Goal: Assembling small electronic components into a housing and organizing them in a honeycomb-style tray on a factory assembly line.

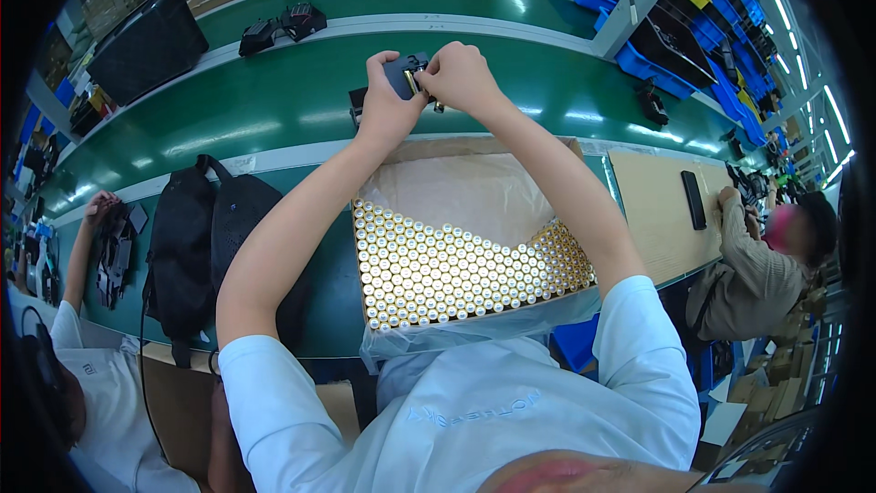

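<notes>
Over the green conveyor, beyond the box, my left hand [391, 111] is closed around a black plastic device [398, 76] with an open slot. A gold-coloured cylindrical battery [410, 81] shows at that slot. My right hand [462, 78] is closed in a pinch against the device's right side, its fingertips at the battery. Another shiny battery-like end [439, 108] peeks out below the right fingers. Under my forearms sits a cardboard box [415, 152] lined with clear plastic. Many upright batteries [438, 274] stand packed in its near part.
A black bag [224, 228] lies left of the box. To the right is a cardboard sheet [648, 210] with a black oblong object [693, 200]. Co-workers sit at both sides. Black devices [283, 27] rest farther back, and blue bins [657, 68] stand at the far right.
</notes>
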`<state>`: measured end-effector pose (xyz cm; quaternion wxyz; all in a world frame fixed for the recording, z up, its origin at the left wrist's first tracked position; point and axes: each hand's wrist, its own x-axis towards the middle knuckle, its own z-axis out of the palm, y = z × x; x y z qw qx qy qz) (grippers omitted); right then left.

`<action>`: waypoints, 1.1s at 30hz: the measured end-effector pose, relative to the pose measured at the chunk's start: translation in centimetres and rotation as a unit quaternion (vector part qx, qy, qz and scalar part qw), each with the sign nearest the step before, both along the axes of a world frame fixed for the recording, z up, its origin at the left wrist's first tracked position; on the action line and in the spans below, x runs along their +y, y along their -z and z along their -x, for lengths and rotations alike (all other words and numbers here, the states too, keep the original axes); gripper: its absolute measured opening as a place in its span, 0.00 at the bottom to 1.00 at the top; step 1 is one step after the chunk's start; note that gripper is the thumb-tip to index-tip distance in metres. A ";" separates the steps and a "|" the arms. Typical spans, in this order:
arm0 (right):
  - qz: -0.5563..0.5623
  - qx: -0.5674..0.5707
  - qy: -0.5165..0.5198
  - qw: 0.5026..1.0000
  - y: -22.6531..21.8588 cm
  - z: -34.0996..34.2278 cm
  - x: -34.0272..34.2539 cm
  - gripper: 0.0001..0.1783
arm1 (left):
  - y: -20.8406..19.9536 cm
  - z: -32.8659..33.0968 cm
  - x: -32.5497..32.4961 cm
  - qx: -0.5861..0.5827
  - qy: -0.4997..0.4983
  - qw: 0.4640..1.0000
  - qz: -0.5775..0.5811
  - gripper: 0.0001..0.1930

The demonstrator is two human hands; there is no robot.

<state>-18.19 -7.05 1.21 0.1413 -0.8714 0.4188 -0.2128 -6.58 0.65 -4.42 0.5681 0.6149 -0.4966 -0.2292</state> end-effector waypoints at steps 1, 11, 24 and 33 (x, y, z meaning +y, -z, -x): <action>-0.021 -0.020 -0.005 1.000 0.1 0.0 -0.2 0.13 | 0.1 0.0 0.0 0.003 0.000 1.000 0.003 0.40; -0.179 -0.048 -0.013 0.983 -2.2 0.1 -1.6 0.14 | -0.2 0.1 0.2 -0.026 -0.004 1.000 0.003 0.42; -0.180 0.074 -0.022 0.981 -3.3 -0.7 -1.9 0.14 | -0.7 0.4 0.7 -0.043 0.020 0.999 -0.011 0.44; 0.009 -0.062 -0.110 0.992 -1.7 -0.3 -2.9 0.10 | 0.1 -0.2 -0.1 -0.017 0.018 1.000 -0.002 0.42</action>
